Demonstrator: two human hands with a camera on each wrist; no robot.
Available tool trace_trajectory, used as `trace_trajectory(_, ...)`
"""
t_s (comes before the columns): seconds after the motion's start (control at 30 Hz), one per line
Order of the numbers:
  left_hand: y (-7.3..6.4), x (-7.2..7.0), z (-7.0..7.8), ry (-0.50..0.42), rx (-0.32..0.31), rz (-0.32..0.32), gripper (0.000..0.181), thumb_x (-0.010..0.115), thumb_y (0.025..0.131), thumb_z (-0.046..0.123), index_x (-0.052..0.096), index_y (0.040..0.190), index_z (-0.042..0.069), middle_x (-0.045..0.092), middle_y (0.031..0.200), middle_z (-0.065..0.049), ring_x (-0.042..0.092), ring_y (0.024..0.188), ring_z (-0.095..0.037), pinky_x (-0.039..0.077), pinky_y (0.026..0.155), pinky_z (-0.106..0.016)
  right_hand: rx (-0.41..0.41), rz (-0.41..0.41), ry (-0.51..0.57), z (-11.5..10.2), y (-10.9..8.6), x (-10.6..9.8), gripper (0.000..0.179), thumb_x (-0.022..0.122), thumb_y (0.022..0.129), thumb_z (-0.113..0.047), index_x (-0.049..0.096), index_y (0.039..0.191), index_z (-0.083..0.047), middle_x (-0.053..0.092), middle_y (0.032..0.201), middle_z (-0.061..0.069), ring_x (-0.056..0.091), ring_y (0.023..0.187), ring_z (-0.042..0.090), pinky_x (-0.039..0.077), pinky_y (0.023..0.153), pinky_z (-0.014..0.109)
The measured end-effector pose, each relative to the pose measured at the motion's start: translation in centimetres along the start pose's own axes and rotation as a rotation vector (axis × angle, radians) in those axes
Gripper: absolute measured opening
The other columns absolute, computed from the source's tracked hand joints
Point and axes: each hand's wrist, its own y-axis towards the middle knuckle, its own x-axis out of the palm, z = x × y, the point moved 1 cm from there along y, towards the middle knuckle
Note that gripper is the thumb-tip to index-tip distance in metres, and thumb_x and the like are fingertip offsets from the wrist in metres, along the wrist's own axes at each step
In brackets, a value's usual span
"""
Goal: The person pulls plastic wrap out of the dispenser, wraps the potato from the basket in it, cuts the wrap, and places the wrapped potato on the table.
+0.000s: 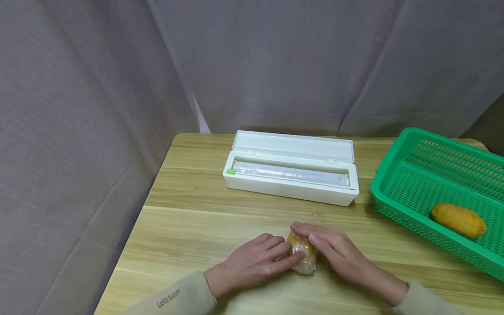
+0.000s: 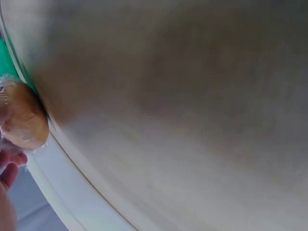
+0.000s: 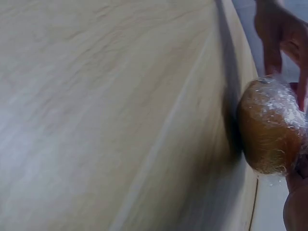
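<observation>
A small orange-yellow fruit (image 1: 298,243), wrapped in crinkled clear film, stands on the table between both hands. My left hand (image 1: 259,263) holds its left side, the index finger reaching across the film at the near end. From the right, my right hand (image 1: 339,252) holds the fruit, its fingers lying along the far end and the thumb close to the side. The right wrist view shows the wrapped fruit (image 3: 267,137) with shiny, bunched film on top. At the edge of the left wrist view, the fruit (image 2: 26,115) is partly cut off.
Behind the hands, an open white dispenser box (image 1: 288,189) holds a roll of clear film (image 1: 290,172), with a green slider (image 1: 230,171) at its left end. A green plastic basket (image 1: 382,192) on the right contains another yellow-orange fruit (image 1: 458,220). Grey curtains hang behind the wooden table (image 1: 163,244).
</observation>
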Motion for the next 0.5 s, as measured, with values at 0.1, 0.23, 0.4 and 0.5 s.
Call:
trace_trajectory(0.1, 0.1, -0.2, -0.2, 0.021, 0.012, -0.027, 0.036, 0.050, 0.113, 0.025, 0.067, 0.144, 0.019, 0.067, 0.117, 0.004, 0.064, 0.103, -0.011, 0.056, 0.090, -0.023, -0.017, -0.029, -0.024, 0.1, -0.3, 0.1, 0.043, 0.046, 0.109, 0.003, 0.065, 0.146, -0.005, 0.061, 0.152, 0.014, 0.054, 0.146, 0.029, 0.029, 0.123, 0.018)
trace_trajectory(0.23, 0.5, -0.4, -0.4, 0.029, 0.036, -0.055, 0.034, 0.054, 0.111, 0.024, 0.068, 0.142, 0.019, 0.068, 0.116, 0.005, 0.065, 0.103, -0.010, 0.055, 0.092, -0.023, -0.046, -0.090, -0.091, -0.1, -0.9, 0.2, 0.045, 0.050, 0.108, 0.000, 0.059, 0.152, -0.006, 0.054, 0.159, 0.012, 0.043, 0.154, 0.025, 0.020, 0.127, 0.018)
trace_trajectory(0.4, 0.6, -0.4, -0.5, -0.006, 0.040, -0.080, 0.033, 0.060, 0.109, 0.022, 0.070, 0.140, 0.020, 0.069, 0.119, 0.005, 0.065, 0.107, -0.008, 0.055, 0.094, -0.022, -0.038, -0.218, -0.198, -0.2, -1.9, 0.2, 0.058, 0.054, 0.111, -0.014, 0.037, 0.166, -0.009, 0.033, 0.173, 0.013, 0.020, 0.164, 0.020, 0.007, 0.127, 0.014)
trace_trajectory(0.5, 0.7, -0.4, -0.5, -0.026, 0.032, -0.098, 0.033, 0.061, 0.108, 0.023, 0.070, 0.140, 0.020, 0.070, 0.122, 0.005, 0.066, 0.108, -0.008, 0.055, 0.094, -0.023, -0.038, -0.272, -0.250, -0.2, -2.4, 0.3, 0.067, 0.056, 0.111, -0.022, 0.027, 0.170, -0.010, 0.024, 0.176, 0.014, 0.012, 0.165, 0.022, 0.003, 0.126, 0.012)
